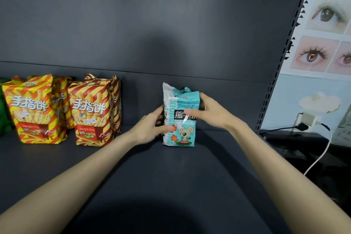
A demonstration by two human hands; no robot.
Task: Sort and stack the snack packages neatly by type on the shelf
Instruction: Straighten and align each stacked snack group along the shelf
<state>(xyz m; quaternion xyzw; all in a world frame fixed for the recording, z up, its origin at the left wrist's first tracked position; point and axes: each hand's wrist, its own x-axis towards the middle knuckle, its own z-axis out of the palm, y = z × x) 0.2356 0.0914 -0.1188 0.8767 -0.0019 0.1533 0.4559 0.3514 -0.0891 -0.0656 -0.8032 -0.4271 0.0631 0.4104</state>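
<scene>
A teal and white bear-biscuit packet (185, 135) stands upright on the dark shelf (152, 176), right of centre, with a second teal packet right behind it. My left hand (150, 129) grips its left side, thumb on the front. My right hand (210, 113) grips its right side, thumb across the front label. To the left stand two rows of red and yellow striped finger-biscuit bags (91, 114) (33, 110), upright, with more of the same behind each.
A green package (3, 110) shows at the far left edge. The shelf's perforated upright (275, 81) bounds the right side. Beyond it are a wall poster, a plug and white cable (322, 150).
</scene>
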